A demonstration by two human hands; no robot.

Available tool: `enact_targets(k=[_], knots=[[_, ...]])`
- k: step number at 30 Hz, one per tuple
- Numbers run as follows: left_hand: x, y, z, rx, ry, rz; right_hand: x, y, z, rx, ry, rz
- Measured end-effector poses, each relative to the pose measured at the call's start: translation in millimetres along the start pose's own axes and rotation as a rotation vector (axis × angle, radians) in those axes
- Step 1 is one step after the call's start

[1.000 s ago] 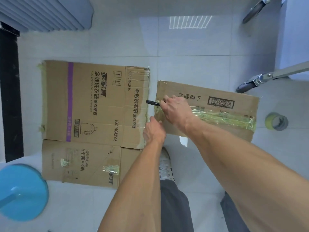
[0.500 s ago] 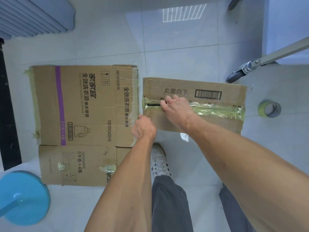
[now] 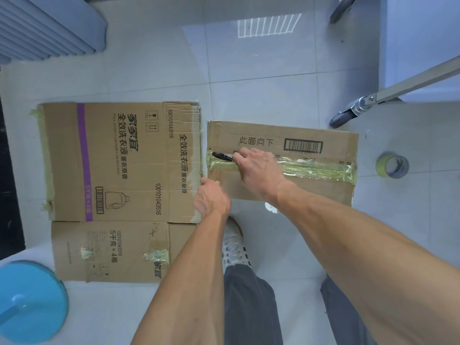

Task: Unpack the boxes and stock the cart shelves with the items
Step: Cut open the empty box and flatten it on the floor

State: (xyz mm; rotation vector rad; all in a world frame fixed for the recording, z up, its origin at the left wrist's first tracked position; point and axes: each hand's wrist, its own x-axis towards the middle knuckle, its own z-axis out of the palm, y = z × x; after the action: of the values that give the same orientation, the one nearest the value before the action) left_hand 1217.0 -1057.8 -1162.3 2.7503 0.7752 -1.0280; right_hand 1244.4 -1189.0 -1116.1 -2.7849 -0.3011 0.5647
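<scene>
Right hand [image 3: 258, 170] grips a black cutter [image 3: 222, 156] on the taped seam [image 3: 316, 168] of the sealed box [image 3: 286, 192], centre-right on the floor. Left hand [image 3: 211, 197], fingers curled, braces its near-left corner. Risk: blade slips toward that hand, or cuts too deep into the contents.

Hands [image 3: 258, 174] on taped box [image 3: 323, 185], perhaps cutting

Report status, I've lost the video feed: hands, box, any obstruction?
Right hand grips black tool at taped seam. Left hand steadies sealed box corner. Nothing blocking.
</scene>
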Motion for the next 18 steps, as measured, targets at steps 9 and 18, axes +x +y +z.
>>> enact_targets(k=[9, 18], knots=[[5.6, -0.8, -9.3, -0.063, -0.043, -0.001, 30.8, -43.4, 4.1, -0.082, -0.062, -0.017], [11.0, 6.7, -19.3, -0.14, -0.007, 0.021, 24.0, -33.5, 3.5, -0.059, -0.083, 0.03]])
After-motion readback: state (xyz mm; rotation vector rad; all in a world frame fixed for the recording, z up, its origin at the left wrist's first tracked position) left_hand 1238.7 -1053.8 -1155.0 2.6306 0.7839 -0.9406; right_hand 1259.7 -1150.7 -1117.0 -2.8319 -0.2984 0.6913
